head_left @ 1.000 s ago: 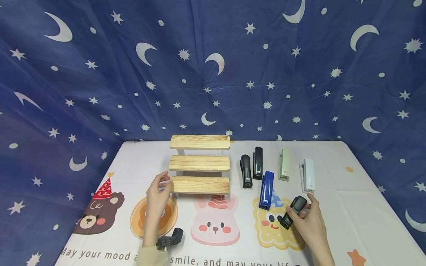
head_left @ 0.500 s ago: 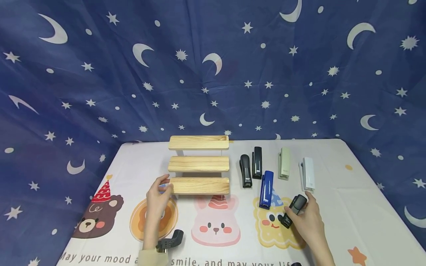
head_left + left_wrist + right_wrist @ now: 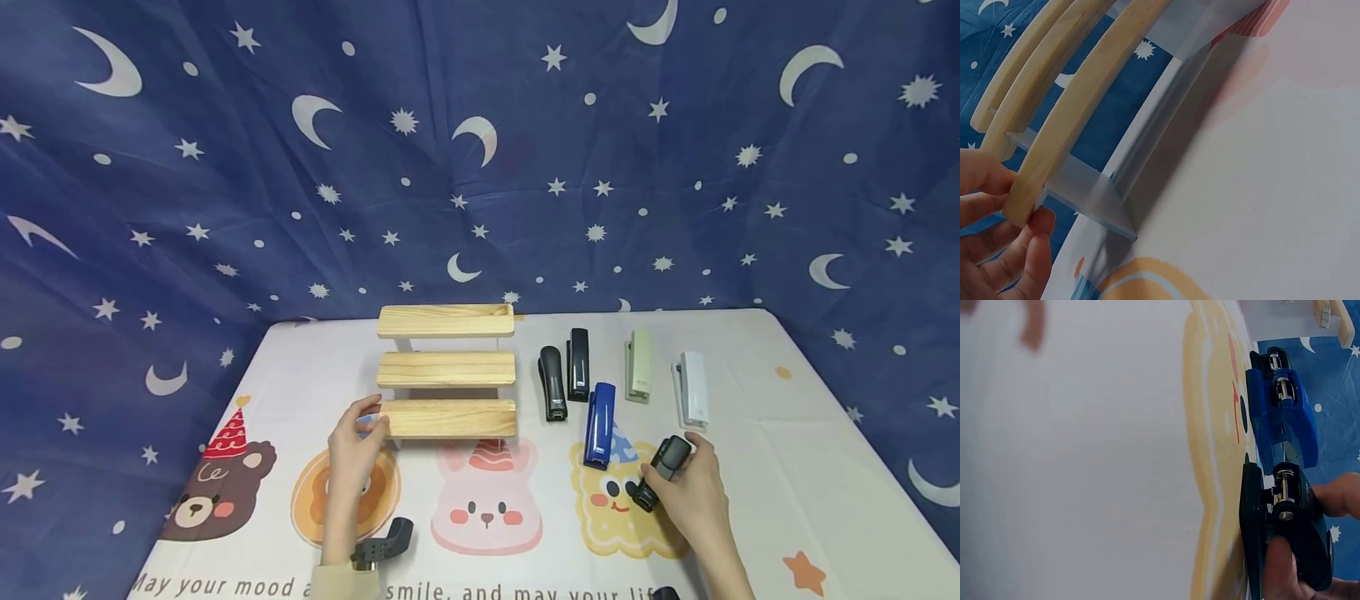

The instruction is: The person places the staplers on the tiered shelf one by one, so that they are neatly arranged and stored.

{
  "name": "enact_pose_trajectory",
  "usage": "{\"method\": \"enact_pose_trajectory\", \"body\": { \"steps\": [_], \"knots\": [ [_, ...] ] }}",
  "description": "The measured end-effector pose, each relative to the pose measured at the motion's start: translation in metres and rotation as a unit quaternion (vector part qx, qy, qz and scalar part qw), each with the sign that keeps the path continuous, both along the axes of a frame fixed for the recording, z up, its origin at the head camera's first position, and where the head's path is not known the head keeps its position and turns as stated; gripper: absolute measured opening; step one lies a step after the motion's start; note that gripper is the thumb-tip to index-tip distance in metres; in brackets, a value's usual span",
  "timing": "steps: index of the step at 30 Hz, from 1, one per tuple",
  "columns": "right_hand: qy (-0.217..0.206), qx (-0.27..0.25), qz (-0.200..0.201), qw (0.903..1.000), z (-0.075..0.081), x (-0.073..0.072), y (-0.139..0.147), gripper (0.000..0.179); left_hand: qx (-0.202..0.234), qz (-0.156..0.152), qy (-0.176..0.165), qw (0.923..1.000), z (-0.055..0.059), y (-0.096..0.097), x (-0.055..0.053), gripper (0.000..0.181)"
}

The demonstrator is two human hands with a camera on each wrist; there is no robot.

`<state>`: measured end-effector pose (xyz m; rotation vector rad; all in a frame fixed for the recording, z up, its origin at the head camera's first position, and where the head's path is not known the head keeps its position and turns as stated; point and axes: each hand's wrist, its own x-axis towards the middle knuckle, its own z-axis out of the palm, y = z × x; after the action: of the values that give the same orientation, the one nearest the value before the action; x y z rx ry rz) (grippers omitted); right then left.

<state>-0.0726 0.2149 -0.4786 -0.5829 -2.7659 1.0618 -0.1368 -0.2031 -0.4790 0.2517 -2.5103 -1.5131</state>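
In the head view, my left hand (image 3: 352,454) is at the left end of a three-tier wooden display shelf (image 3: 447,418). The left wrist view shows its fingers and thumb gripping the end of the lowest plank (image 3: 1079,115), above a translucent side support. To the right, my right hand (image 3: 697,492) holds a black stapler (image 3: 670,460) between thumb and fingers, tilted to the right. In the right wrist view, that stapler's base appears to rest on the cloth. A blue stapler (image 3: 600,425) stands just left of it.
Behind the blue stapler are two more black staplers (image 3: 578,365) (image 3: 552,383). A pale green stapler (image 3: 639,367) and a white stapler (image 3: 693,389) stand farther right. A printed white cloth (image 3: 810,467) covers the table, with a starry blue curtain (image 3: 540,150) behind.
The head view has shifted slightly. Both hands keep their holds on the shelf and the black stapler, with no clear movement of either thing.
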Motion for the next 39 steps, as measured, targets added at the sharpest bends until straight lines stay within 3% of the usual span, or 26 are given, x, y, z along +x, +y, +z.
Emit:
{"method": "enact_pose_trajectory", "body": {
  "steps": [17, 39],
  "knots": [
    [0.008, 0.004, 0.008, 0.9999, 0.004, -0.003, -0.001, 0.079, -0.003, 0.009, -0.007, 0.9999, 0.000, 0.001, -0.001, 0.037],
    [0.057, 0.015, 0.062, 0.9963, 0.031, -0.018, -0.010, 0.074, -0.005, 0.016, 0.004, 0.9999, -0.002, 0.001, -0.001, 0.033]
  ]
}}
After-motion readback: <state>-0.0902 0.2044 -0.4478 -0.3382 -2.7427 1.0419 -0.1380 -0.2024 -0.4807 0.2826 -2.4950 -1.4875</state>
